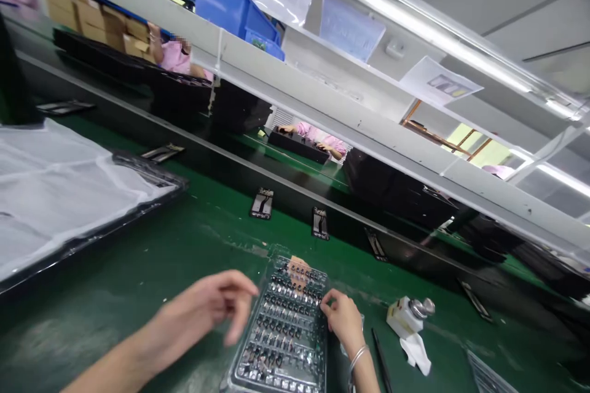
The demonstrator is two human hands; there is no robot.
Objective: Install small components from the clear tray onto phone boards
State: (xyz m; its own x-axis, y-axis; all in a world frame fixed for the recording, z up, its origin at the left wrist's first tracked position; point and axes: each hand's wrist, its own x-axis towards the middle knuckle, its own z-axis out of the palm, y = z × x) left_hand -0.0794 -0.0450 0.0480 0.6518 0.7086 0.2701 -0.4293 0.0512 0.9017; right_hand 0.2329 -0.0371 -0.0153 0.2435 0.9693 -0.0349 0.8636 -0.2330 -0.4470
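A clear plastic tray [310, 344] lies on the green bench, filled with rows of small dark electronic parts [276, 323]. My left hand [203, 310] hovers at the tray's left side, thumb and forefinger apart, with nothing between them. At the right rim, my right hand [345, 319] has its fingertips pinched together over the tray's edge; whatever they hold is hidden. A metal bangle circles that wrist. Right of it are a white dispenser bottle [404, 317] with a metal top, a crumpled white cloth [416, 353] and a thin black tool [381, 359].
A black tray with a white sheet [69, 190] fills the left. Several phone-like assemblies, including one assembly [262, 203], lie along the bench's far side. A shelf beam [322, 120] crosses above, bearing blue bins [221, 3]. Co-workers in pink sit beyond. Another clear tray [488, 374] shows at lower right.
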